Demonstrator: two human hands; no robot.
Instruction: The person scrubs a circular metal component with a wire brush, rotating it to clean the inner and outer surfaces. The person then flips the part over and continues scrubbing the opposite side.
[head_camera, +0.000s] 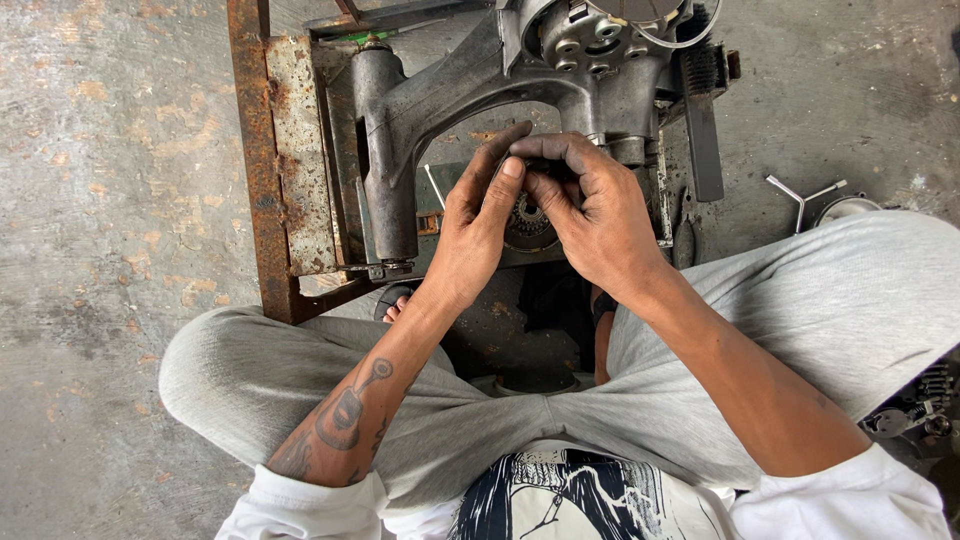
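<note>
Pinching a small dark part (538, 172) between both hands' fingertips, left hand (478, 225), right hand (598, 215)

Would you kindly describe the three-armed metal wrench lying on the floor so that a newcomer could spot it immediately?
Start at the big grey engine casing on the rusty frame, then look right across the concrete floor. Just above the seated person's grey-trousered knee lies the three-armed wrench. Its thin, shiny branching arms set it apart from the bulky, dull parts nearby.
</note>
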